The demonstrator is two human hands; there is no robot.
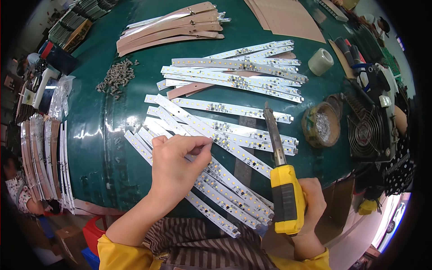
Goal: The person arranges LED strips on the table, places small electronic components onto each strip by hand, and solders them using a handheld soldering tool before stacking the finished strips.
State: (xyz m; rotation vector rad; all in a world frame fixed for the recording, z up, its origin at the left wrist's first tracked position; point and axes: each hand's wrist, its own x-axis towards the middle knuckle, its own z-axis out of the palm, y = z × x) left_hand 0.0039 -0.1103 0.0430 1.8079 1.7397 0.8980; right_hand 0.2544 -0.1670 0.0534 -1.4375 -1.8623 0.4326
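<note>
Here's the green bench [92,162], wide and shiny, and across its near half fan the light strips [243,156], white, dotted with yellow lamps, crossing one another and reaching out over the near edge. Behind them sits a second heap of strips [238,80], brown pieces tucked among the white. Up by the far edge, a brown-backed bundle [171,31]; toward the far right corner, a spread of tan cardboard [288,20]. Over at the left edge stands another bundle [42,157], brown and white side by side, and at the right edge, a dark round fan [365,132]. Now the soldering gun [288,198], yellow and black, nose pointing at the far edge above the strips; whether its tip touches one, I can't tell. The right hand [312,202] is wrapped round its handle. The left hand [177,164] is over the strips, thumb and forefinger pinched narrow; whether they grip anything tiny, I can't say. Right of the strips, a round tub [310,126] holds silvery stuff; beyond it, a pale roll [321,61]. Smallest of all, little metallic bits [116,77] lie piled left of the second heap.
</note>
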